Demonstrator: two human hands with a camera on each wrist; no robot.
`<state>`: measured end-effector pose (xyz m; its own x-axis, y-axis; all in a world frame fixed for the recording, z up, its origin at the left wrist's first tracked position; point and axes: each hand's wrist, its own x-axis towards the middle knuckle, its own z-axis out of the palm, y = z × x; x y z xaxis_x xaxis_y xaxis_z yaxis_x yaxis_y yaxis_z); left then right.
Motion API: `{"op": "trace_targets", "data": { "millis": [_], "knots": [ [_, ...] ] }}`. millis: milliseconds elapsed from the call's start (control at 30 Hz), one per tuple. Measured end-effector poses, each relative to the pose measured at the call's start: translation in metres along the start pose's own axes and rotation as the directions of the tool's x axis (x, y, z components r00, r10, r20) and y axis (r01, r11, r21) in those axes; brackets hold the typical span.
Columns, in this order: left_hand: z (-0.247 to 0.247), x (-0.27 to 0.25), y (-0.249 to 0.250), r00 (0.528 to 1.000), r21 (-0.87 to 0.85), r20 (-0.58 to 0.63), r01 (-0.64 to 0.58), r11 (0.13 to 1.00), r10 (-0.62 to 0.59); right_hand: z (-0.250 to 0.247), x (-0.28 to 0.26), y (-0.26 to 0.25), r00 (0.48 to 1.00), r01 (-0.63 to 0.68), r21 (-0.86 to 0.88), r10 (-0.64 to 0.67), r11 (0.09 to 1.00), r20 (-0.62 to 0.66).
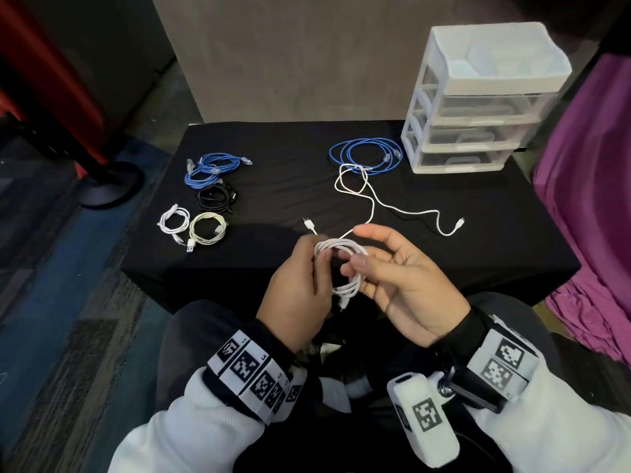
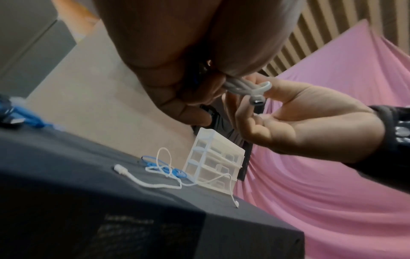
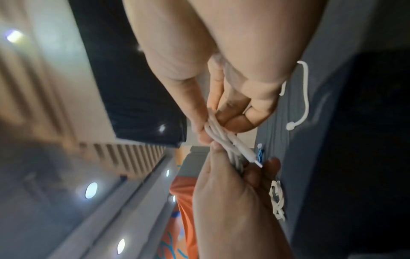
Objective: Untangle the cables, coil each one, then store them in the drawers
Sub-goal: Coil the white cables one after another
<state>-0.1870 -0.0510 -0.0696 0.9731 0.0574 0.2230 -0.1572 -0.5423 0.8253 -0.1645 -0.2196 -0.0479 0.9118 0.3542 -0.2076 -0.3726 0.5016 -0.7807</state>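
White cable coil (image 1: 341, 264) sits between both hands at the centre of the head view, held above the near edge of the black-draped table (image 1: 280, 158). The left hand (image 1: 297, 295) has its fingers curled round the coil's left side, thumb pressed on the strands. The right hand (image 1: 399, 278) pinches the coil's right side between thumb and fingertip, its other fingers spread and relaxed. In the left wrist view a small metal plug (image 2: 257, 101) hangs from the bundle against the right palm.

A loose white cable (image 1: 372, 196) trails over the cloth at centre right, one plug (image 1: 461, 221) at its far right end and another plug (image 1: 309, 222) just above the hands. It overlaps a coiled blue cable (image 1: 365, 155) lying just left of the clear plastic drawer unit (image 1: 478, 97) in the upper right, whose drawers are all closed.

At centre left lie coiled cables close together: a blue bundle (image 1: 211, 169), a black coil (image 1: 215, 198), a small white coil (image 1: 173, 220) and a cream coil (image 1: 207, 228).
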Motion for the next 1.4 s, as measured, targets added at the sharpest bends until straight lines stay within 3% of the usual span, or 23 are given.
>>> {"op": "trace_targets", "data": {
  "millis": [167, 267, 333, 367, 433, 467, 500, 533, 567, 633, 667, 700, 800, 833, 933, 967, 1033, 1133, 1267, 1400],
  "knots": [
    [-0.002, 0.007, 0.006, 0.994, -0.021, 0.039, -0.104, 0.994, 0.105, -0.002, -0.002, -0.001, 0.999, 0.018, 0.04, -0.019, 0.999, 0.027],
    [-0.002, 0.008, 0.003, 0.997, -0.082, 0.027, -0.063, 0.995, 0.066, -0.005, -0.003, -0.001, 0.997, 0.082, -0.103, -0.079, 0.991, 0.026],
    [-0.001, 0.005, 0.003, 0.999, -0.114, 0.01, -0.04, 0.993, 0.042, -0.009, -0.001, -0.002, 0.985, 0.161, -0.333, -0.17, 0.929, 0.003],
    [0.001, 0.003, 0.004, 0.999, -0.111, -0.002, -0.032, 0.993, 0.032, -0.011, 0.001, -0.002, 0.969, 0.214, -0.508, -0.246, 0.834, 0.003],
    [0.003, -0.001, 0.003, 1.0, -0.083, -0.023, -0.014, 0.996, 0.012, -0.013, 0.003, -0.003, 0.916, 0.301, -0.81, -0.389, 0.503, 0.099],
    [0.003, -0.002, 0.0, 1.0, -0.061, -0.024, -0.011, 0.998, 0.009, -0.013, 0.004, -0.003, 0.889, 0.34, -0.874, -0.421, 0.347, 0.178],
    [0.004, -0.003, -0.002, 1.0, -0.029, -0.018, -0.015, 0.999, 0.015, -0.014, 0.006, -0.002, 0.879, 0.353, -0.898, -0.422, 0.264, 0.222],
    [0.004, -0.003, -0.004, 1.0, 0.018, -0.005, -0.028, 0.999, 0.028, -0.015, 0.007, -0.001, 0.888, 0.344, -0.901, -0.403, 0.264, 0.221],
    [0.004, -0.002, -0.006, 0.999, 0.082, 0.005, -0.051, 0.995, 0.051, -0.016, 0.01, -0.002, 0.913, 0.308, -0.891, -0.366, 0.332, 0.179],
    [0.002, 0.002, -0.007, 0.991, 0.233, -0.002, -0.128, 0.964, 0.132, -0.016, 0.014, -0.005, 0.972, 0.175, -0.772, -0.23, 0.612, 0.039],
    [0.001, 0.003, -0.007, 0.983, 0.297, -0.012, -0.17, 0.94, 0.181, -0.014, 0.014, -0.006, 0.981, 0.141, -0.728, -0.194, 0.671, 0.011],
    [0.001, 0.005, -0.005, 0.975, 0.347, -0.016, -0.203, 0.915, 0.222, -0.014, 0.015, -0.007, 0.975, 0.165, -0.742, -0.222, 0.649, 0.022],
    [0.001, 0.012, -0.007, 0.972, 0.432, 0.026, -0.223, 0.874, 0.235, -0.008, 0.012, -0.008, 0.904, 0.304, -0.908, -0.388, 0.287, 0.181],
    [0.001, 0.013, -0.007, 0.976, 0.445, 0.053, -0.214, 0.87, 0.213, -0.008, 0.013, -0.007, 0.896, 0.312, -0.916, -0.398, 0.254, 0.195],
    [0.002, 0.015, -0.006, 0.978, 0.468, 0.111, -0.21, 0.858, 0.179, -0.013, 0.017, -0.003, 0.941, 0.245, -0.813, -0.333, 0.528, 0.067],
    [0.002, 0.016, -0.007, 0.977, 0.458, 0.117, -0.21, 0.864, 0.176, -0.016, 0.017, -0.001, 0.945, 0.23, -0.789, -0.323, 0.57, 0.042],
    [0.002, 0.017, -0.008, 0.979, 0.383, 0.115, -0.2, 0.902, 0.168, -0.022, 0.016, 0.0, 0.936, 0.243, -0.823, -0.346, 0.514, 0.061],
    [0.002, 0.015, -0.007, 0.995, 0.089, 0.051, -0.092, 0.992, 0.088, -0.027, 0.018, -0.002, 0.915, 0.277, -0.853, -0.394, 0.442, 0.093],
    [0.006, 0.005, 0.001, 0.999, -0.103, -0.026, 0.015, 0.995, -0.018, -0.023, 0.02, -0.003, 0.93, 0.255, -0.799, -0.365, 0.545, 0.048],
    [0.009, 0.005, -0.003, 0.987, -0.176, -0.137, 0.06, 0.983, -0.085, -0.013, 0.014, 0.006, 0.882, 0.303, -0.853, -0.464, 0.425, 0.082]
  ]
}}
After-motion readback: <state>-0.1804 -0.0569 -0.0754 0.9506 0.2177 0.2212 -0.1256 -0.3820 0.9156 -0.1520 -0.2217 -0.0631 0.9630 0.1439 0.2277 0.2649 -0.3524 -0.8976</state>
